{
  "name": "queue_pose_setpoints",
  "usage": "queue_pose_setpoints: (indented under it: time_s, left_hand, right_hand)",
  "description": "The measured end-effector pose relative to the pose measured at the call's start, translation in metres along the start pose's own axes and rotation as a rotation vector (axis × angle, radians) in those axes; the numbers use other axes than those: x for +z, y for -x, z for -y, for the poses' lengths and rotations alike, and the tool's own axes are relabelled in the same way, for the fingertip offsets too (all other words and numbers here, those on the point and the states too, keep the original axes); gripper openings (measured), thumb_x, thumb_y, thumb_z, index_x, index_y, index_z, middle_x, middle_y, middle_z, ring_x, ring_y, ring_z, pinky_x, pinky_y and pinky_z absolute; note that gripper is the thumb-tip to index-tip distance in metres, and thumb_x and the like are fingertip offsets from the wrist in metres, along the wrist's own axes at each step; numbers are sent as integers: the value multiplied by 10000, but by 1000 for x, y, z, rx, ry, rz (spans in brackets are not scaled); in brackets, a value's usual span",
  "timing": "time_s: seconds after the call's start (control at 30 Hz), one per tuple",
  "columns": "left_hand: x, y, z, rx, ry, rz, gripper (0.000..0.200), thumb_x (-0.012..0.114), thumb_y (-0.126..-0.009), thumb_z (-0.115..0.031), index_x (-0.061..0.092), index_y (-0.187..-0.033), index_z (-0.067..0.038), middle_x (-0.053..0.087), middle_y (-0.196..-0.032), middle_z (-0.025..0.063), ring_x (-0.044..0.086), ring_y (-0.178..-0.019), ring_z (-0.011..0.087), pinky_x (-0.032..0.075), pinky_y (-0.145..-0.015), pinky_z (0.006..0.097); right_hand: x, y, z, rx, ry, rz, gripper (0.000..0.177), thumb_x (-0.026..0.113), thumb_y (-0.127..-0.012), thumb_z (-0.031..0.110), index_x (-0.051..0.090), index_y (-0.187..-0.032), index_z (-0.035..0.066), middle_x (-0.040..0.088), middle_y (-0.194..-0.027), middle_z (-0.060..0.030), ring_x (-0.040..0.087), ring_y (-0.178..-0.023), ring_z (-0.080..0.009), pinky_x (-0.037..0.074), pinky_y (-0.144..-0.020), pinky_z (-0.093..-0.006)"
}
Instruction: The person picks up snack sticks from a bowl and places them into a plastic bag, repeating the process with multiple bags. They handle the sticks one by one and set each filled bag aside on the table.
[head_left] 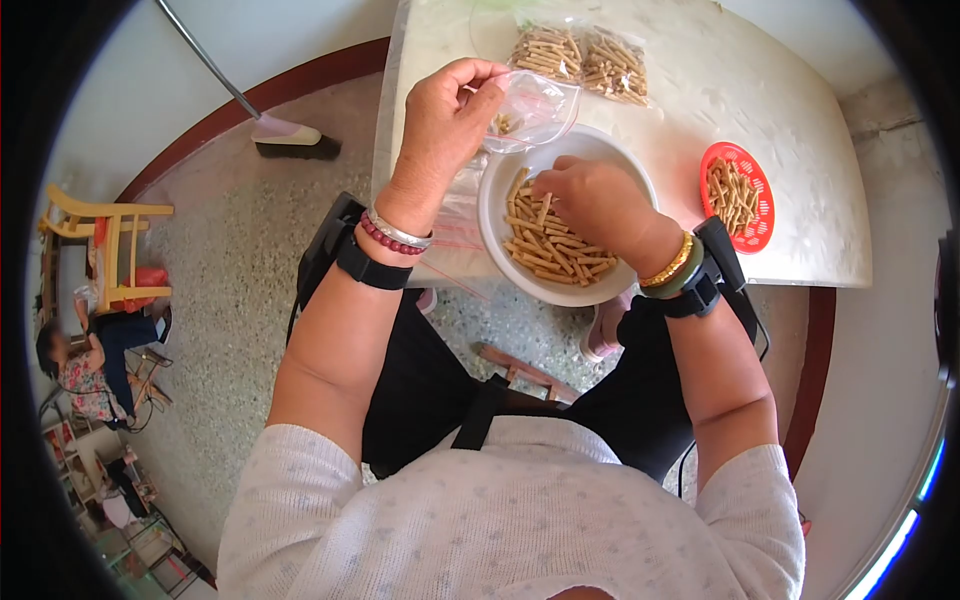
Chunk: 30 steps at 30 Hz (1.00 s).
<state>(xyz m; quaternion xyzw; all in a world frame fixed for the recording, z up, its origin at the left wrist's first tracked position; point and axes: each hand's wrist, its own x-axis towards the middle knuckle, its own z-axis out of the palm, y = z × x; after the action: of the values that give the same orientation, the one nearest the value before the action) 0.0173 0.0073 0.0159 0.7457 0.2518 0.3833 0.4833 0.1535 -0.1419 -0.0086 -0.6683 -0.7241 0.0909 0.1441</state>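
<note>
My left hand (pixel 450 120) pinches the rim of a clear plastic zip bag (pixel 545 108) between thumb and fingers. A few short pieces lie inside the bag. Beneath it, at the table's near edge, stands a white bowl (pixel 489 215) partly filled with short tan sticks (pixel 555 250). My right hand (pixel 600 205) reaches over the bowl's right side, its fingers curled down and closed at the sticks. A tan stick shows right at those fingertips; the rest of what they grip is hidden under the hand.
Two filled clear bags (pixel 580 65) lie at the back of the table (pixel 800 140). A red plastic basket (pixel 764 205) of similar sticks stands at the right. A broom (pixel 290 138) leans left of the table. Another person (pixel 95 375) sits far left near a wooden chair (pixel 120 210).
</note>
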Motion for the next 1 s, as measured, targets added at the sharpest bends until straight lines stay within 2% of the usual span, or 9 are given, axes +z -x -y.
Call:
queue_pose_setpoints:
  time_s: [0.2,0.43,0.53,0.6,0.63,0.7,0.8,0.93,1.0]
  left_hand:
    - [-1,0,2,14,-10,0,169,646,-878,-138,687,-962,3,648,-734,4,528,-619,40,451,-571,198]
    - [-4,0,0,5,-14,9,167,627,-909,-136,688,-1006,-15,609,-757,-45,465,-636,11,386,-542,174]
    - [-6,0,-1,-4,-33,-1,169,627,-907,-135,685,-1007,-11,609,-758,-42,466,-637,11,383,-540,173]
    - [-6,0,1,13,-1,2,175,625,-907,-138,681,-1006,-4,606,-758,-42,465,-637,11,381,-542,174]
    - [-5,0,0,13,0,3,175,625,-907,-138,681,-1006,-4,606,-758,-42,465,-637,11,381,-542,174]
    - [-4,1,-2,4,-25,14,181,623,-909,-141,677,-1007,2,601,-758,-43,464,-639,12,380,-548,173]
    - [-3,0,-1,-5,-9,18,170,641,-878,-122,685,-971,14,648,-729,15,539,-622,44,454,-569,197]
    - [-1,0,-1,-16,-20,14,171,639,-879,-125,686,-970,12,647,-724,16,538,-619,47,453,-562,201]
    - [-1,1,0,-23,-43,31,179,624,-911,-149,677,-999,-2,606,-757,-43,469,-629,15,385,-546,178]
  right_hand:
    - [-2,-3,16,45,194,148,126,553,-826,80,656,-898,78,614,-875,-129,649,-822,-290,532,-707,-380]
    - [6,-4,12,6,228,8,92,575,-828,104,648,-848,52,623,-875,-131,646,-835,-285,528,-720,-382]
    - [-5,-5,11,55,-184,0,84,591,-837,99,643,-850,34,635,-867,-125,643,-800,-246,514,-723,-350]
    - [-13,-3,10,196,-754,61,91,590,-864,96,636,-884,20,635,-831,-71,615,-765,-160,488,-708,-283]
    - [-15,-2,11,196,-753,60,91,590,-864,96,636,-884,20,635,-831,-71,615,-765,-160,488,-708,-283]
    - [-21,0,14,323,-1211,49,106,577,-899,107,635,-925,23,613,-818,-12,568,-758,-75,458,-690,-220]
    - [-41,3,20,372,-1394,79,71,571,-904,78,614,-955,52,594,-868,13,496,-730,-51,413,-652,-201]
    - [-39,6,8,295,-1523,167,109,557,-920,67,613,-1009,37,592,-872,1,478,-719,-44,387,-643,-174]
    - [-37,6,9,302,-1633,122,156,547,-935,69,611,-1068,17,598,-875,-15,498,-732,-56,405,-654,-181]
